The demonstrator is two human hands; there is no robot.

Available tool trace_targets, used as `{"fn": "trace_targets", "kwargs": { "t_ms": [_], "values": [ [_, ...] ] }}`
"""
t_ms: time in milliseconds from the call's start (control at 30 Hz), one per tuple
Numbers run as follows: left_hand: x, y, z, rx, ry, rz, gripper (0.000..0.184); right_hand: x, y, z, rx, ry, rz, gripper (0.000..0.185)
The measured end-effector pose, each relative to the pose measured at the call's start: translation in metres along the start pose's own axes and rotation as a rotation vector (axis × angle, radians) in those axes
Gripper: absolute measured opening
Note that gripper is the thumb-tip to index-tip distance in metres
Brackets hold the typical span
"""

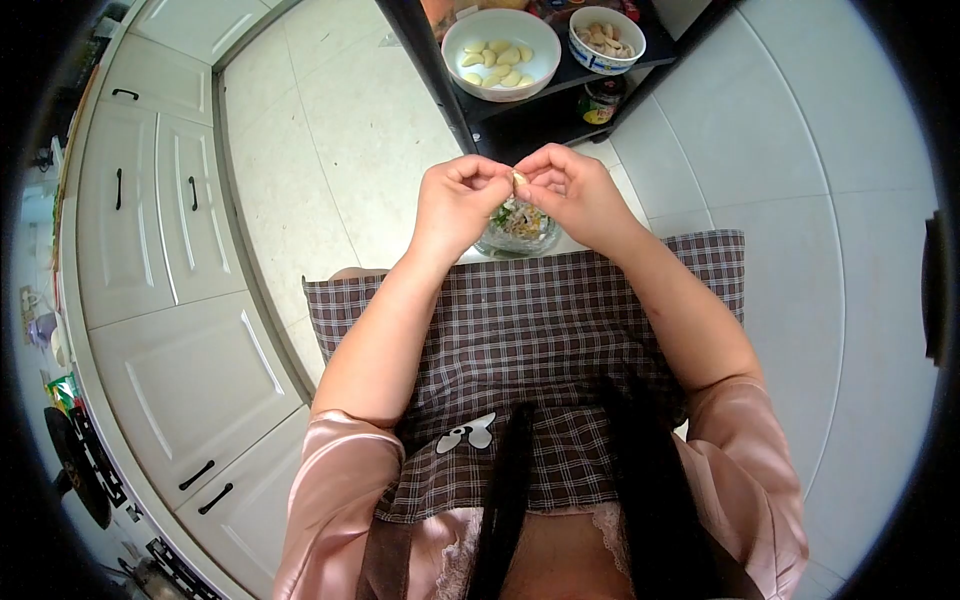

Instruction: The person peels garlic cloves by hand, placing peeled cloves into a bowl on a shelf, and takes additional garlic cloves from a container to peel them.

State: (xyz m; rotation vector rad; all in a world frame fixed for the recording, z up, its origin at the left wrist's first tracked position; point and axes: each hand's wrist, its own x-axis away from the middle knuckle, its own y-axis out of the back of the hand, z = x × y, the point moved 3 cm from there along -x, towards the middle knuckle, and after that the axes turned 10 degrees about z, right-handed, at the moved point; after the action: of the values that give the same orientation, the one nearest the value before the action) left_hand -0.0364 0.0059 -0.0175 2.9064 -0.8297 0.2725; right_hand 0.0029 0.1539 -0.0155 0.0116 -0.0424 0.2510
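Note:
A small pale garlic clove (519, 179) is pinched between the fingertips of both hands. My left hand (462, 200) holds it from the left, thumb and forefinger pressed together. From the other side my right hand (572, 195) grips it with its fingers curled in. Right beneath the hands stands a clear container (517, 243) with whitish, green and yellowish scraps inside; the hands hide its upper part. Beyond it, a white bowl (547, 87) holds several peeled cloves, and a smaller patterned bowl (603, 66) holds several cloves that look unpeeled.
Both bowls stand on a black shelf rack (553, 99), with a dark jar (601, 103) on its lower level. White cabinets (200, 390) line the left, and a grey tiled wall (740, 150) rises on the right. A checked apron (520, 330) covers my lap.

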Motion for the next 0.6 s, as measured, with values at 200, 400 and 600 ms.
{"fn": "trace_targets", "kwargs": {
  "t_ms": [200,400,600],
  "values": [
    [0.0009,0.0011,0.0002,-0.005,0.009,-0.001,0.009,-0.0001,0.0009,0.0006,-0.047,-0.014,0.042,0.012],
    [0.0018,0.0011,-0.0006,0.038,-0.016,-0.01,0.009,-0.002,0.0023,0.0029,-0.147,-0.023,0.074,0.014],
    [0.0003,-0.0021,-0.0028,0.144,0.005,-0.117,0.008,-0.0047,0.0095,-0.0013,-0.312,0.048,-0.078,0.018]
  ]
}}
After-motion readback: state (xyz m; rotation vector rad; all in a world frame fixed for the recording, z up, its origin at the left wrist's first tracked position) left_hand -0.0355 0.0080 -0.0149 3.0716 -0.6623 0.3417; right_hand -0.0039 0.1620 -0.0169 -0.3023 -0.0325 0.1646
